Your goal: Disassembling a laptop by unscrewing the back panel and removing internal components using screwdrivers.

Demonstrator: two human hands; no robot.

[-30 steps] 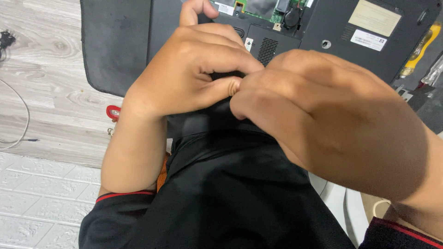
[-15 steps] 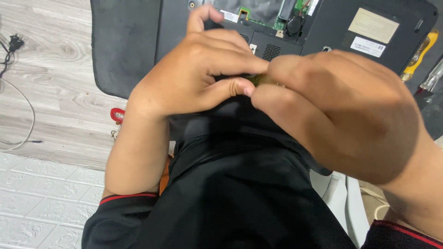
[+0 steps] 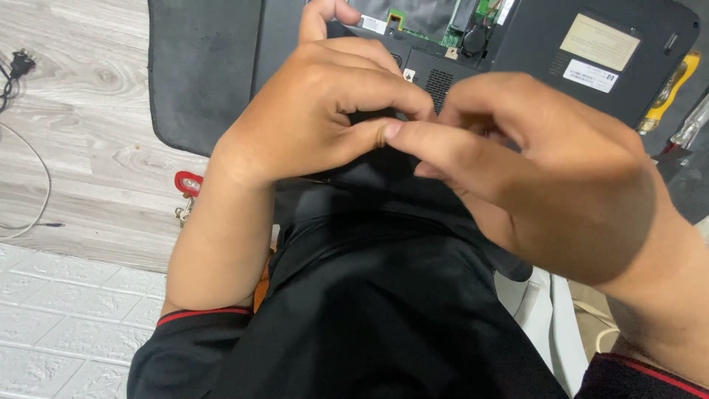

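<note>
My left hand [image 3: 317, 122] and my right hand [image 3: 561, 177] meet fingertip to fingertip in front of my chest, above my black shirt [image 3: 384, 318]. The left fingers are curled in, and the left thumb touches the tip of the right forefinger. Whatever lies between the fingertips is hidden. Just beyond the hands a black laptop [image 3: 591, 81] lies upside down on a dark mat [image 3: 203, 74]. Its bottom cover is partly off, baring a green circuit board [image 3: 443, 26].
A yellow-handled screwdriver [image 3: 668, 92] lies at the laptop's right edge. A red clip with keys [image 3: 188, 185] hangs by my left forearm. A thin cable [image 3: 33, 159] and a plug [image 3: 18, 65] lie on the wooden floor at left. A white seat edge [image 3: 550, 314] shows at lower right.
The view has shifted a little. My right hand has loosened and drawn slightly rightward, now touching the left only at the fingertips. A small yellowish bit seen between the hands earlier is out of sight.
</note>
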